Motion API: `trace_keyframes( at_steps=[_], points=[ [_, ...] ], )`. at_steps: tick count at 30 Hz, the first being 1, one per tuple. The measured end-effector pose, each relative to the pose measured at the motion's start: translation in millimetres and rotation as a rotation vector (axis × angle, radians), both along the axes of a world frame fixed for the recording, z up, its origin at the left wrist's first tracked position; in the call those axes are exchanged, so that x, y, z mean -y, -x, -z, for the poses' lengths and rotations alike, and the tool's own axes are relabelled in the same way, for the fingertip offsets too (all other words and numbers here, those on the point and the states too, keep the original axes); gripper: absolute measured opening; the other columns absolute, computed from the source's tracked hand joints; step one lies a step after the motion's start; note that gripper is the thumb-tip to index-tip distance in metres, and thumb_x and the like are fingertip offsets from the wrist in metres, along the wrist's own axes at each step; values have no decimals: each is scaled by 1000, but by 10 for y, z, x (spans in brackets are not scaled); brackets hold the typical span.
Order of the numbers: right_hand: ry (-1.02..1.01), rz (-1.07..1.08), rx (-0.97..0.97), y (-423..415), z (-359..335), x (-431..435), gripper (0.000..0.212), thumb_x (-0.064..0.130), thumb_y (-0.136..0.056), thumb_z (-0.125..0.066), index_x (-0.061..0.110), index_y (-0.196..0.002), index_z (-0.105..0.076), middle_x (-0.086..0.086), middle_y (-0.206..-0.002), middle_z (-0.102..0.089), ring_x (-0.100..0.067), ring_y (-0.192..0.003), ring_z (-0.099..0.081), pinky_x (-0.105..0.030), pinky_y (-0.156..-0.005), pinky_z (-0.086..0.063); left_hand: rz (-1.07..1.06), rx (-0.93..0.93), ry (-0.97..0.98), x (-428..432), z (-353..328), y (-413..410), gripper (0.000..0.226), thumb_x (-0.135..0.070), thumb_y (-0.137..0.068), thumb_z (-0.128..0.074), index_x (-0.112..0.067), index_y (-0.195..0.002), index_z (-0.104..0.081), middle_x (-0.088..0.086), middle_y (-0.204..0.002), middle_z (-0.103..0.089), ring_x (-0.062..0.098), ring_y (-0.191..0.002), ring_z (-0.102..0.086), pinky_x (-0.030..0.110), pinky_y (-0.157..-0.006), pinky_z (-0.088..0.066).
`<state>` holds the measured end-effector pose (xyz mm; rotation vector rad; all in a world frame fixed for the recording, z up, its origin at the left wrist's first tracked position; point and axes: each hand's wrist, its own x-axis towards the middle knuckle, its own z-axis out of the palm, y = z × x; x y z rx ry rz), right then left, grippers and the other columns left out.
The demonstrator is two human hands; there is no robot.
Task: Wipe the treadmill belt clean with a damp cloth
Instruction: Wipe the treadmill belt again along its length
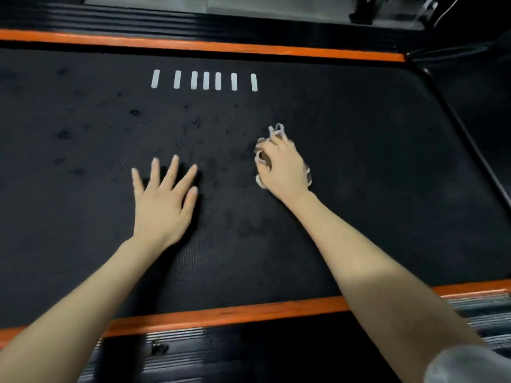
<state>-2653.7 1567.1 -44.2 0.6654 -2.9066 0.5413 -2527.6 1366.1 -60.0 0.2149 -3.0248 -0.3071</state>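
The right grip (282,167) bunches a white cloth (277,130) against the black treadmill belt (373,167), with cloth edges poking out past its fingers. To its left and apart, the left grip (163,201) lies flat with fingers spread. Dark spots (134,112) dot the belt left of and beyond both grips. Seven white dashes (205,80) sit farther ahead.

Pale grey floor (171,1), dim light
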Motion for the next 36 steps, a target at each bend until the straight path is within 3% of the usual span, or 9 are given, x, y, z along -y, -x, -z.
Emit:
trace_keyframes(
  at_steps=[2,6,14,18,23,27,30,33,36],
  points=[
    [44,-170,-10,-489,9,21,24,22,-76,-50,12,-92,-67,-12,-110,-64,-35,-112,-53,-46,-94,-46,9,59,56,40,82,-156,56,-47,-96,-15,-27,-144,-37,11,-152,-30,42,-141,-19,61,-111,-2],
    [0,-439,150,-1149,21,-162,36,17,-74,-64,18,-110,-66,-12,-135,-53,-35,-132,-39,-46,-111,-26,-3,73,75,31,143,-237,56,-47,-96,-15,-29,-147,-30,9,-155,-24,38,-143,-14,60,-111,-5],
    [102,196,134,-1147,-28,-901,30,8,-79,-62,14,-107,-69,-14,-130,-56,-32,-132,-41,-46,-109,-33,-23,73,68,-18,159,-280,57,-47,-96,-10,-29,-149,-22,8,-157,-17,36,-145,-5,56,-113,2],
    [166,-1,118,-1366,6,-77,28,13,-69,-61,13,-95,-71,-20,-126,-58,-41,-126,-45,-51,-108,-30,-15,74,62,-13,172,-274,58,-47,-96,-9,-28,-149,-22,8,-157,-17,37,-144,-5,58,-113,1],
    [60,-189,233,-1508,-41,-123,40,8,-77,-63,19,-115,-63,-8,-146,-41,-30,-140,-27,-45,-114,-24,10,65,40,8,172,-299,57,-46,-97,-11,-27,-149,-26,9,-156,-20,37,-144,-7,59,-112,-1],
    [50,72,281,-1476,-62,-859,52,8,-76,-57,37,-118,-55,9,-151,-32,-34,-134,-38,-53,-109,-31,25,66,24,-10,159,-292,56,-44,-97,-14,-24,-148,-29,12,-155,-23,39,-143,-9,60,-112,-2],
    [37,252,241,-1419,-61,-864,44,9,-85,-56,35,-121,-55,7,-153,-29,-29,-139,-29,-41,-116,-16,31,74,26,-33,145,-302,57,-43,-97,-14,-22,-148,-29,14,-155,-23,41,-142,-10,61,-112,-2],
    [34,188,180,-1440,-23,-599,40,27,-88,-61,21,-127,-55,-8,-153,-27,-29,-144,-14,-41,-116,-9,42,67,23,-15,162,-306,57,-43,-97,-16,-20,-147,-32,16,-153,-25,43,-141,-13,63,-111,-4],
    [0,51,189,-1401,-12,-657,49,42,-85,-61,20,-128,-53,-11,-150,-31,-32,-143,-17,-48,-114,-21,63,55,18,28,188,-297,57,-43,-97,-17,-19,-145,-36,17,-152,-29,45,-140,-16,65,-109,-7]
  ],
)
